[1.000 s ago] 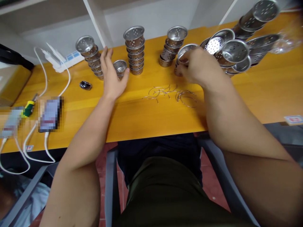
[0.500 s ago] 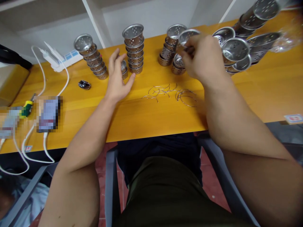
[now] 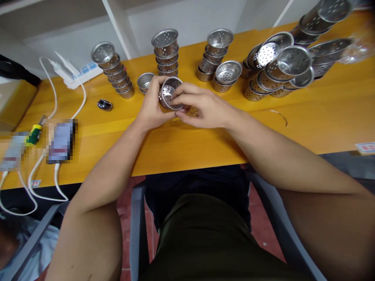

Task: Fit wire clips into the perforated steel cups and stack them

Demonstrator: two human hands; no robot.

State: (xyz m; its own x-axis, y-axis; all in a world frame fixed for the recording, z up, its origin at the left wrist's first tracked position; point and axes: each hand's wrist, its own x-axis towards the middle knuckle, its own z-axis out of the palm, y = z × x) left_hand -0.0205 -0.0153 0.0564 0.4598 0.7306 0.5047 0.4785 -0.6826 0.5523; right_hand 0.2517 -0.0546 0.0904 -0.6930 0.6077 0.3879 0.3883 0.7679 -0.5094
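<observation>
- Cup (image 3: 170,93) held over the desk: silvery metal, dotted with round holes.
- Stacked cups (image 3: 165,52): the same shiny silver, rows of holes round the walls.
- Desk (image 3: 187,144): orange-yellow wood, faint grain.
- Cable (image 3: 55,175): white.
- Power strip (image 3: 77,74): white with blue marks.
- Wire ring (image 3: 278,116): thin, silver.
- Chair (image 3: 136,218): grey.
- Floor (image 3: 272,242): red tiles.
- Wall (image 3: 190,19): white.
- Small object (image 3: 104,104) left of the cups: glossy black and silver.
</observation>
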